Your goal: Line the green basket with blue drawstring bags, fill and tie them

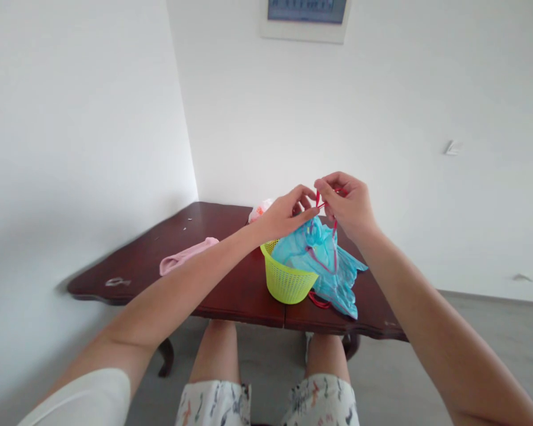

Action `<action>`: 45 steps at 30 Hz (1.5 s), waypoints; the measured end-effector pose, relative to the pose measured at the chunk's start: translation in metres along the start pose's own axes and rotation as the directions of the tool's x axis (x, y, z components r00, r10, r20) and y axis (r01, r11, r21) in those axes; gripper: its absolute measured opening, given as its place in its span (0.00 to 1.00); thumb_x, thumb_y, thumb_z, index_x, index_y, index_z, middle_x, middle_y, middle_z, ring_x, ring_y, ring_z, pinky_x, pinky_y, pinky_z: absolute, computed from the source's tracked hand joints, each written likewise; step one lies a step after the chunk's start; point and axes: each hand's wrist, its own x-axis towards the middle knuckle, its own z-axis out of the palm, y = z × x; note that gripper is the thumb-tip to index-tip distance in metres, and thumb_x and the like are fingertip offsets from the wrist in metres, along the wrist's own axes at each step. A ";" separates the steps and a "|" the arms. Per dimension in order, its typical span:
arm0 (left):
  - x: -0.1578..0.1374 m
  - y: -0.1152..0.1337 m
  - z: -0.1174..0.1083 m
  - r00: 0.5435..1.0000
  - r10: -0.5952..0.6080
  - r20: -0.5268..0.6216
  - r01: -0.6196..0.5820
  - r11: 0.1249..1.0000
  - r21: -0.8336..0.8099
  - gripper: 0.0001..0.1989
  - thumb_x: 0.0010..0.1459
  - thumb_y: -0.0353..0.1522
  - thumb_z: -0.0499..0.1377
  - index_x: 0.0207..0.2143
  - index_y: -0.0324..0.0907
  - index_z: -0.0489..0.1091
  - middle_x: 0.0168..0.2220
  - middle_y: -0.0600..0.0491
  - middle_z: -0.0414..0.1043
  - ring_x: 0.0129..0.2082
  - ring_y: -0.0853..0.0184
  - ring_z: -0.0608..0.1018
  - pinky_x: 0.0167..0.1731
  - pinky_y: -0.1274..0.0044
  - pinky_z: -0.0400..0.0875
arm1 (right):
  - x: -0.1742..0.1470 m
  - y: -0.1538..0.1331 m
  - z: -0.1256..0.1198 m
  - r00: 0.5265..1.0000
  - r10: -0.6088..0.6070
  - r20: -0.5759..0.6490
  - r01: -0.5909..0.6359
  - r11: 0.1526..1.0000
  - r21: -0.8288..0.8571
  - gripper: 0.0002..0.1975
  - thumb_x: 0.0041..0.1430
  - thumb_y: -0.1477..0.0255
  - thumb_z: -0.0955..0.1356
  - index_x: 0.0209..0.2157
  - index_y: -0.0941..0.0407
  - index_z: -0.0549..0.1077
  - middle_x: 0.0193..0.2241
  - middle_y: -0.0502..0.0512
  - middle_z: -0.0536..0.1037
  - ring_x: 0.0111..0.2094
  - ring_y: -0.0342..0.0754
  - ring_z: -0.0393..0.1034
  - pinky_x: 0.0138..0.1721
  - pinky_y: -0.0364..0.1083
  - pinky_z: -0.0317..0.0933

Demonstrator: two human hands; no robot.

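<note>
Both my hands meet above a yellow-green mesh basket [288, 284], with a thin red cord [335, 228] between them. My left hand [291, 210] has its thumb and fingers bent close to the cord, pinching at it near the other hand. The cord is looped through my right hand [346, 201], whose thumb and fingers are closed on it. Below them a blue plastic bag [324, 254] lies bunched partly in the basket and spills over its right side onto the table. More red cord [318, 300] lies coiled beside the basket.
The dark wooden table [231, 296] stands against the white wall. A folded pink cloth [189, 255] lies to the left of the basket, and a white bag with orange marks [260, 210] is behind it. A clear ring-like scrap [116, 282] sits near the table's left edge.
</note>
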 end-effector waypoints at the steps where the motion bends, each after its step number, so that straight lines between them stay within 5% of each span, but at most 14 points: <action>1: -0.006 -0.004 0.002 0.999 -0.017 0.048 0.017 1.000 0.003 0.18 0.77 0.49 0.66 0.57 0.47 0.73 0.37 0.55 0.77 0.31 0.67 0.76 0.32 0.73 0.71 | 0.001 0.003 -0.004 1.000 0.027 0.000 -0.027 0.999 0.027 0.28 0.60 0.42 0.85 0.36 0.50 0.80 0.23 0.46 0.71 0.17 0.40 0.57 0.15 0.45 0.47; 4: -0.023 -0.009 0.002 0.988 -0.031 0.154 0.024 0.999 0.048 0.16 0.73 0.48 0.70 0.48 0.47 0.77 0.28 0.60 0.66 0.28 0.67 0.69 0.30 0.73 0.63 | 0.006 0.011 -0.017 0.995 0.092 0.035 -0.096 0.985 0.146 0.30 0.57 0.41 0.86 0.36 0.50 0.78 0.24 0.44 0.68 0.18 0.38 0.53 0.15 0.43 0.47; 7: -0.035 -0.011 -0.002 0.982 -0.062 0.181 0.039 0.991 0.129 0.16 0.75 0.48 0.68 0.41 0.46 0.77 0.27 0.60 0.65 0.28 0.67 0.68 0.31 0.72 0.60 | 0.006 0.013 -0.023 0.988 0.139 0.063 -0.149 0.967 0.205 0.31 0.55 0.41 0.87 0.37 0.50 0.77 0.25 0.43 0.67 0.19 0.38 0.49 0.16 0.43 0.44; 10: -0.039 -0.011 -0.005 0.991 -0.043 0.128 0.025 0.990 0.139 0.19 0.82 0.46 0.59 0.40 0.45 0.77 0.30 0.57 0.71 0.31 0.65 0.73 0.35 0.71 0.64 | -0.005 0.014 -0.021 0.982 0.142 0.125 -0.152 0.986 0.075 0.31 0.59 0.38 0.84 0.40 0.50 0.81 0.22 0.42 0.64 0.19 0.39 0.47 0.18 0.44 0.40; 14: -0.035 -0.008 -0.008 0.998 0.048 -0.037 -0.039 0.975 0.218 0.18 0.84 0.42 0.55 0.39 0.46 0.73 0.36 0.52 0.76 0.39 0.60 0.78 0.44 0.67 0.71 | -0.026 0.019 -0.012 0.967 0.053 0.250 -0.007 0.983 -0.183 0.33 0.62 0.36 0.82 0.47 0.52 0.86 0.22 0.42 0.63 0.23 0.42 0.52 0.24 0.45 0.45; 21: -0.037 -0.008 0.000 0.999 0.035 0.009 -0.036 0.987 0.155 0.19 0.85 0.44 0.53 0.40 0.46 0.73 0.39 0.50 0.79 0.41 0.60 0.80 0.46 0.67 0.73 | -0.025 0.022 -0.008 0.992 0.073 0.101 -0.062 0.992 -0.108 0.38 0.65 0.31 0.77 0.26 0.52 0.78 0.18 0.45 0.61 0.21 0.42 0.50 0.24 0.47 0.41; 24: -0.042 -0.007 0.004 0.999 -0.011 0.036 0.008 0.997 0.081 0.21 0.85 0.47 0.53 0.39 0.46 0.71 0.35 0.53 0.78 0.36 0.63 0.79 0.41 0.70 0.71 | -0.020 0.014 -0.010 0.990 0.110 0.083 -0.106 0.993 -0.045 0.39 0.59 0.28 0.79 0.26 0.53 0.78 0.17 0.43 0.56 0.20 0.41 0.45 0.24 0.48 0.38; 29: -0.041 -0.003 0.005 0.995 -0.048 0.086 0.038 0.993 0.109 0.23 0.86 0.48 0.50 0.39 0.45 0.69 0.31 0.56 0.73 0.33 0.66 0.76 0.36 0.73 0.66 | -0.030 0.010 -0.004 0.959 0.176 0.220 -0.140 0.975 -0.170 0.40 0.63 0.29 0.76 0.26 0.54 0.76 0.21 0.47 0.64 0.23 0.41 0.53 0.24 0.46 0.43; 32: -0.039 -0.003 0.004 0.992 -0.028 0.126 0.011 0.991 0.133 0.23 0.86 0.47 0.50 0.39 0.44 0.70 0.32 0.56 0.73 0.33 0.66 0.75 0.36 0.73 0.65 | -0.033 0.014 0.000 0.959 0.230 0.164 -0.209 0.968 -0.138 0.36 0.59 0.36 0.82 0.25 0.53 0.73 0.21 0.47 0.66 0.23 0.41 0.55 0.23 0.45 0.44; 35: -0.041 -0.006 0.003 0.990 -0.017 0.138 -0.005 0.988 0.157 0.22 0.85 0.46 0.52 0.38 0.44 0.70 0.32 0.56 0.72 0.33 0.66 0.75 0.37 0.73 0.64 | -0.028 0.017 -0.003 0.956 0.274 0.104 -0.281 0.958 0.051 0.32 0.59 0.43 0.83 0.24 0.52 0.70 0.18 0.42 0.58 0.20 0.39 0.47 0.21 0.45 0.38; 38: -0.045 -0.013 0.003 0.987 -0.040 0.154 0.006 0.977 0.212 0.22 0.84 0.45 0.53 0.36 0.45 0.70 0.31 0.56 0.71 0.33 0.65 0.73 0.37 0.72 0.63 | -0.019 0.018 -0.010 0.972 0.232 -0.035 -0.222 0.958 0.180 0.31 0.56 0.46 0.85 0.25 0.50 0.68 0.18 0.41 0.57 0.18 0.37 0.42 0.20 0.45 0.35; 41: -0.049 -0.019 0.002 0.987 -0.112 0.115 0.086 0.974 0.211 0.20 0.82 0.44 0.54 0.37 0.44 0.73 0.32 0.55 0.73 0.35 0.63 0.74 0.39 0.71 0.64 | -0.016 0.017 -0.012 0.974 0.194 -0.117 -0.172 0.969 0.175 0.32 0.56 0.44 0.85 0.26 0.50 0.68 0.19 0.41 0.59 0.18 0.37 0.44 0.20 0.45 0.35; 45: -0.047 -0.017 0.004 0.984 -0.179 -0.004 0.179 0.983 -0.038 0.18 0.79 0.44 0.60 0.39 0.43 0.81 0.39 0.51 0.82 0.44 0.60 0.80 0.50 0.70 0.71 | -0.022 0.013 -0.008 0.968 0.252 0.003 -0.249 0.952 0.178 0.33 0.58 0.38 0.84 0.32 0.50 0.72 0.19 0.38 0.56 0.19 0.38 0.42 0.20 0.44 0.35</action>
